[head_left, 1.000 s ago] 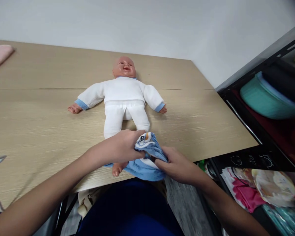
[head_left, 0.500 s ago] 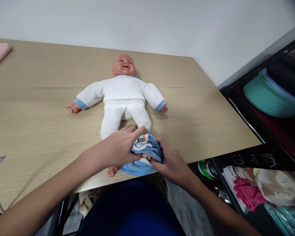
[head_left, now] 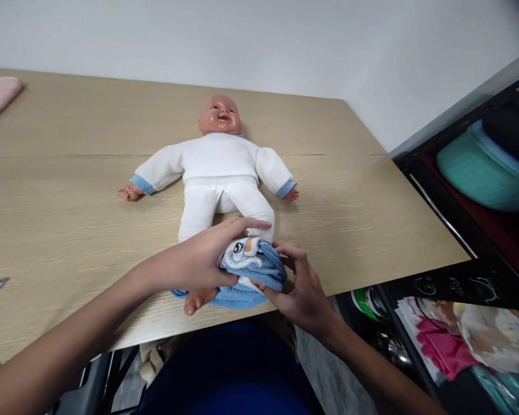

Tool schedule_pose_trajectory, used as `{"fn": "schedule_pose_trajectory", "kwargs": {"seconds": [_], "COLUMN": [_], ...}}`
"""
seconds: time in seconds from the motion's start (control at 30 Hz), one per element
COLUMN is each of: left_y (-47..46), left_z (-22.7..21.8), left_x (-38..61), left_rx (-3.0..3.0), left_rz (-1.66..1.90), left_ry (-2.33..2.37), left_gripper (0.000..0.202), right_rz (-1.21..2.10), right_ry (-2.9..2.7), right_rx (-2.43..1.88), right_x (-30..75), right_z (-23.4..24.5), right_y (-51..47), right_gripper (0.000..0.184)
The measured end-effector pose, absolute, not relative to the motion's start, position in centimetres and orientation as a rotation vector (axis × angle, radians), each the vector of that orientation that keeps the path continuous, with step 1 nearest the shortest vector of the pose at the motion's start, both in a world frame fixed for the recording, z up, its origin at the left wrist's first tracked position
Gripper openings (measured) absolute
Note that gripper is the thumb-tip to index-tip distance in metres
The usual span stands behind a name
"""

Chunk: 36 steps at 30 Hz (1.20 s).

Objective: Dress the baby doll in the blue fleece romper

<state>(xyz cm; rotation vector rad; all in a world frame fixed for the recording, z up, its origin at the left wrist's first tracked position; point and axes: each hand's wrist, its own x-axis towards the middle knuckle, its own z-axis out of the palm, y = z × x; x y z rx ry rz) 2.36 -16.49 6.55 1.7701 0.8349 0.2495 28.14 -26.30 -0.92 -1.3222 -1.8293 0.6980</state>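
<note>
While the doll (head_left: 218, 167) lies on its back mid-table (head_left: 69, 190), I keep my left hand (head_left: 203, 259) curled over the blue garment (head_left: 251, 271) bunched at its feet, fingers gripping the top edge. One bare foot (head_left: 194, 300) pokes out below at the near edge. My right hand (head_left: 300, 288) pinches the cloth's right side, fingers bent. To do this well, I judge both hands should pull evenly, keeping the opening wide so neither foot snags.
</note>
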Motion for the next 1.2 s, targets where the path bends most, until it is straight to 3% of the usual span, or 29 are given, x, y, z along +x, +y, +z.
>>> {"fn": "schedule_pose_trajectory", "kwargs": {"seconds": [0.2,0.33,0.47,0.53,0.63,0.8,0.87,0.97,1.13,1.2], "left_y": [-16.1,-15.6,-14.8,-14.5,-14.1,-14.5,-15.4,-17.5,-20.7,-21.2], "left_z": [6.4,6.2,6.2,6.3,6.5,6.9,7.1,7.0,5.9,5.6], "left_x": [1.8,1.7,1.8,1.9,2.1,2.1,1.7,0.5,-3.0,-4.4], "left_rx": [1.692,1.698,1.852,1.904,1.867,1.804,1.792,1.819,1.743,1.660], "left_rz": [0.366,0.424,0.409,0.383,0.349,0.301,0.320,0.442,0.629,0.587], "left_ry": [0.754,0.752,0.701,0.682,0.696,0.845,0.886,1.004,1.347,1.350], "left_gripper": [0.089,0.066,0.018,0.012,0.019,0.059,0.060,0.055,0.055,0.045], "right_rz": [0.555,0.592,0.975,1.310,1.647,1.851,1.800,1.626,1.548,1.490], "right_ry": [-1.929,-1.953,-1.856,-1.768,-1.674,-1.708,-1.792,-1.905,-1.777,-1.692], "right_rx": [-1.102,-1.013,-1.049,-1.058,-1.098,-1.030,-1.009,-1.043,-1.030,-1.085], "right_x": [28.2,28.9,30.2,31.0,31.9,32.3,32.3,32.4,31.6,31.0], "right_z": [0.1,2.2,3.4,3.1,2.2,2.3,2.8,3.4,2.6,2.0], "right_y": [-25.0,-23.1,-20.3,-18.9,-17.0,-15.7,-15.4,-14.9,-13.9,-13.3], "right_gripper": [0.073,0.059,0.026,0.029,0.044,0.060,0.057,0.035,0.030,0.034]}}
